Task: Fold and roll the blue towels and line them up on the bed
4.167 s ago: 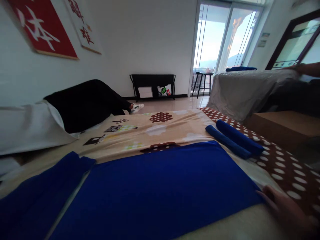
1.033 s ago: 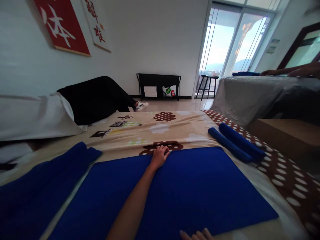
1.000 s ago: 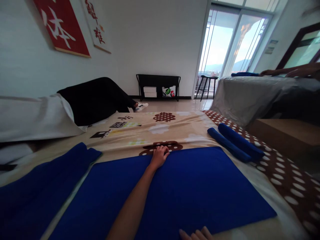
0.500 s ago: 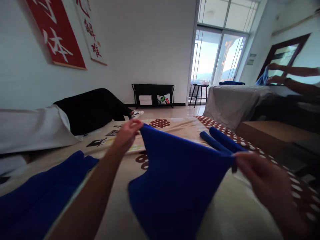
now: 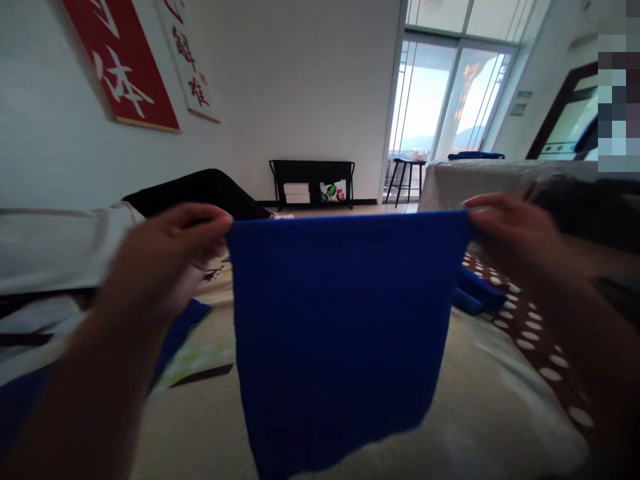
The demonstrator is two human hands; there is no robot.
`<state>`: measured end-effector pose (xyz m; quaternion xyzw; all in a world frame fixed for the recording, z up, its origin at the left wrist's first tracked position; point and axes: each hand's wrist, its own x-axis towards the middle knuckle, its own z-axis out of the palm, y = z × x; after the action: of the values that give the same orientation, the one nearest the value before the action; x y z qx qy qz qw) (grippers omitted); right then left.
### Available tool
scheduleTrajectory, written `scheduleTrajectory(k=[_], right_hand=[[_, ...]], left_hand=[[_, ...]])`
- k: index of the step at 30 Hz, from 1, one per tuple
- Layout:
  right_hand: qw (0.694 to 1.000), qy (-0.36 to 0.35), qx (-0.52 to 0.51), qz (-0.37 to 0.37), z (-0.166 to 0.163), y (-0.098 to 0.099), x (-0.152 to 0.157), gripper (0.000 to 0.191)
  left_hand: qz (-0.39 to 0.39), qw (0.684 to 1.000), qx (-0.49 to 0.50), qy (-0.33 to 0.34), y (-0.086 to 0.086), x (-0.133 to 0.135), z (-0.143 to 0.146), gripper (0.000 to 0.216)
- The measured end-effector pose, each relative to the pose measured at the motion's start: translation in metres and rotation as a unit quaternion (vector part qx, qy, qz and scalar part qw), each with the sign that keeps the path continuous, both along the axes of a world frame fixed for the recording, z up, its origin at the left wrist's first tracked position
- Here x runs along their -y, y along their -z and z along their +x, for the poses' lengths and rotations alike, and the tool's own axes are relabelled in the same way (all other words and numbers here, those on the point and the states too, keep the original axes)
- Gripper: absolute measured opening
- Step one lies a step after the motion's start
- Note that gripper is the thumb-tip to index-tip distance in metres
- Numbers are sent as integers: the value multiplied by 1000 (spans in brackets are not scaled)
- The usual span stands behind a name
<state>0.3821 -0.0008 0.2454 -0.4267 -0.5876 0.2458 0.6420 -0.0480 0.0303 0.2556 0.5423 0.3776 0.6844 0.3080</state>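
Fingers (image 5: 214, 219) of the left hand (image 5: 170, 250) and right hand (image 5: 523, 230) pinch the top corners of a blue towel (image 5: 345, 320), hanging mid-frame above a patterned blanket (image 5: 500, 373). Rolled towels (image 5: 483, 288) lie at centre right; partly hidden blue cloth (image 5: 185, 325), perhaps another towel, shows lower left.

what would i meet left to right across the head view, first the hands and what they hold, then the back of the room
Front: left hand, plain blue cloth, right hand. Back: red hanging scroll with white characters, white hanging scroll with red characters, low black rack, black backless stool, table draped in grey sheeting.
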Motion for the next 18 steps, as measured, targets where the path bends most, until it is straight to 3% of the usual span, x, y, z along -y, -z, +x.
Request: scheduleTrajectory(k=[2, 4, 6, 8, 10, 12, 13, 15, 18], right_hand=[[996, -56, -15, -67, -4, 18, -36, 32], [994, -71, -26, -81, -8, 26, -66, 31], [996, -65, -35, -55, -9, 18, -85, 32], [998, -46, -43, -17, -8, -1, -92, 34], [998, -19, -46, 23, -6, -18, -89, 36], [998, -3, -43, 40, -3, -16, -78, 37], [999, -1, -37, 36, -3, -6, -71, 37], [1000, 8, -9, 2, 0, 36, -54, 36], [992, 53, 85, -76, 9, 133, -21, 34]], left_hand=[[-68, 997, 38, 18, 21, -30, 3, 34], [-93, 994, 48, 21, 31, -58, 5, 35], [-85, 995, 56, 16, 23, -75, 5, 35], [-50, 997, 58, 9, 4, -79, 5, 33], [-7, 999, 49, -3, -13, -70, 6, 31], [17, 999, 26, -21, -12, -52, 7, 29], [15, 999, 11, -31, -2, -42, 6, 29], [-28, 998, -38, -51, 37, -18, 3, 30], [-160, 974, -159, -30, 124, 21, -9, 30]])
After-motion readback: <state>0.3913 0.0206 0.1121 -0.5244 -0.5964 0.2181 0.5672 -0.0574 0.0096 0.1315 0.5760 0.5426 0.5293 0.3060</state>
